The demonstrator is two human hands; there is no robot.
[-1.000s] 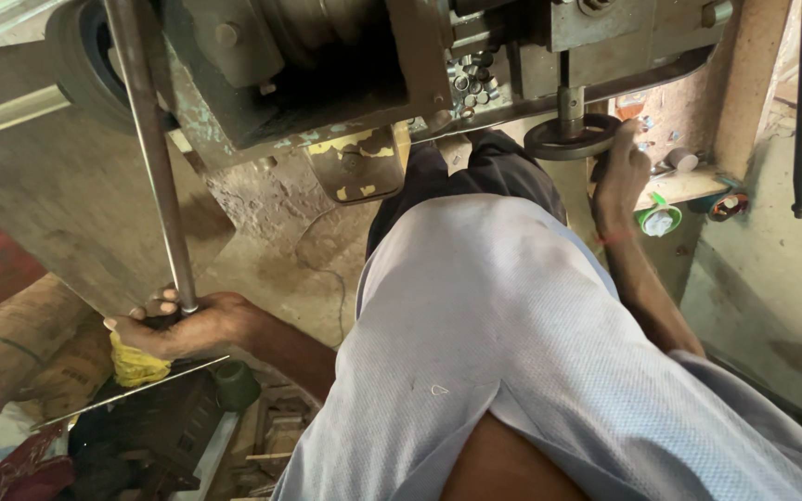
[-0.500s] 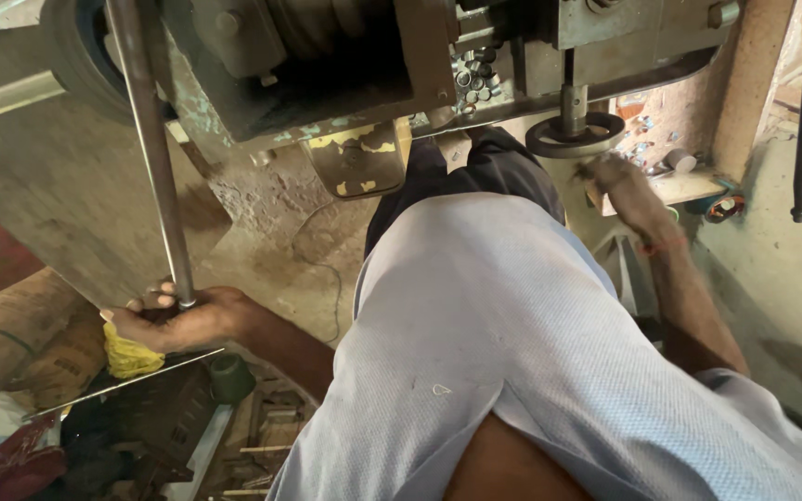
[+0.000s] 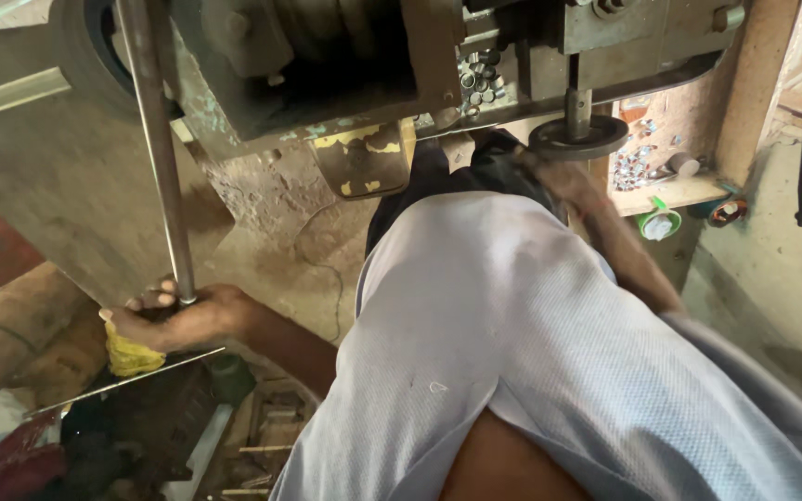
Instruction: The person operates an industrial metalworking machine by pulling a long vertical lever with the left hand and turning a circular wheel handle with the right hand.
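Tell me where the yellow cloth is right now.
In the head view, the yellow cloth sits low on the left, tucked under the left hand, which grips the lower end of the long metal lever.

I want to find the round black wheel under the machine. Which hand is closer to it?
The right hand. It sits just below and beside the round black wheel, though blur hides any contact. The left hand is far off, gripping the long metal rod with a yellow cloth.
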